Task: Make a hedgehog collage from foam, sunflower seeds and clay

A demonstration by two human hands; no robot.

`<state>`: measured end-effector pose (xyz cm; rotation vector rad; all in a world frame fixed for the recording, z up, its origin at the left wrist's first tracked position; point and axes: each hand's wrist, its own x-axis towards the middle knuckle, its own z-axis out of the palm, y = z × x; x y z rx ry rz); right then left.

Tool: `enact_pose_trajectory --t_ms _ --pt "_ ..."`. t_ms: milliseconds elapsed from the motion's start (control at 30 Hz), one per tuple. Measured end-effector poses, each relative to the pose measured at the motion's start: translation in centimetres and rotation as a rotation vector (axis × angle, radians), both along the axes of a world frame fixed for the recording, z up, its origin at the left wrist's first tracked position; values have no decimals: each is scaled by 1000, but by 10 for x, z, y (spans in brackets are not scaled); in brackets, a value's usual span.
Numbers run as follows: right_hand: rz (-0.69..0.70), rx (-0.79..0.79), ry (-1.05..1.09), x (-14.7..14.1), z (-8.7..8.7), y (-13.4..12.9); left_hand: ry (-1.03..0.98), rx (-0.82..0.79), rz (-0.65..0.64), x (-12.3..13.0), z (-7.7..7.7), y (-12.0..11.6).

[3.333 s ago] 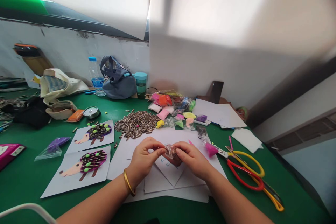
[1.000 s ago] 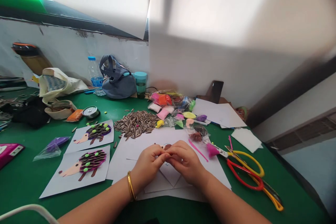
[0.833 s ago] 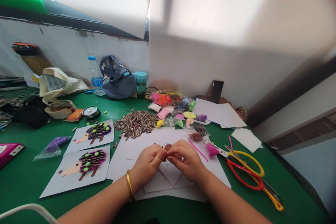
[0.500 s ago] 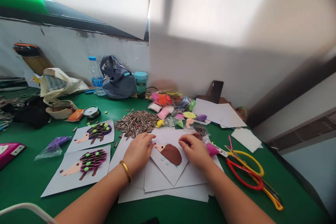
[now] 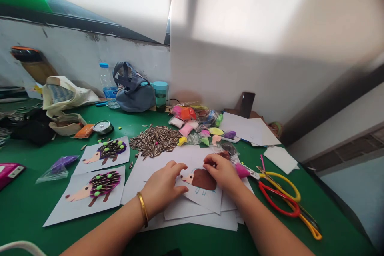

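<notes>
Hedgehog card (image 5: 200, 192) — a white sheet bearing a brown clay body and a pale snout — is lying on top of a stack of white papers (image 5: 192, 218) on the green surface (image 5: 30, 208), right in front of the person. Left hand (image 5: 163, 187), a gold bangle (image 5: 141, 214) on its wrist, is resting flat on the sheet's left edge with its fingers (image 5: 177, 167) spread loosely apart, pinning the paper and gripping nothing. Right hand (image 5: 222, 172) is sitting at the upper right of the brown body, its fingers curled together, though whether they are pinching anything I cannot tell. Two finished hedgehog pictures (image 5: 99, 170) with seed spines and green dots are lying to the left. A heap of sunflower seeds (image 5: 154, 141) is lying just beyond the papers, small bags of coloured clay (image 5: 198, 126) behind it — and red and yellow scissors (image 5: 282, 198) are lying to the right of the stack
</notes>
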<state>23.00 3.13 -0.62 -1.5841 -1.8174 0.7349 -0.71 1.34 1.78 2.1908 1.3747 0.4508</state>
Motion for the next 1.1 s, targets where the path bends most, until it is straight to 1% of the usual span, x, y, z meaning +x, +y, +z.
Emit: enact_pose_trajectory --t_ms 100,200,300,400,533,667,833,1000,1100 --pt "49 47 -37 -4 -2 -1 131 144 -9 1 5 -1" --pt "114 137 -115 -13 -3 -1 152 235 -69 4 3 2" --pt "159 205 -223 -22 -3 -1 129 236 -128 7 -2 3" --pt "172 238 -307 -28 -5 -1 130 236 -143 8 -6 2" --pt "196 244 -378 -28 -6 -2 129 241 -157 7 -8 2" --pt "254 235 -348 -24 -4 -6 125 248 -164 5 -9 2" --pt "268 230 -297 -16 -3 -9 121 262 -177 6 -8 1" --pt "241 233 -333 -7 0 -9 163 292 -190 7 -7 -2" --pt "264 226 -377 -6 4 -13 188 298 -197 8 -8 -3"
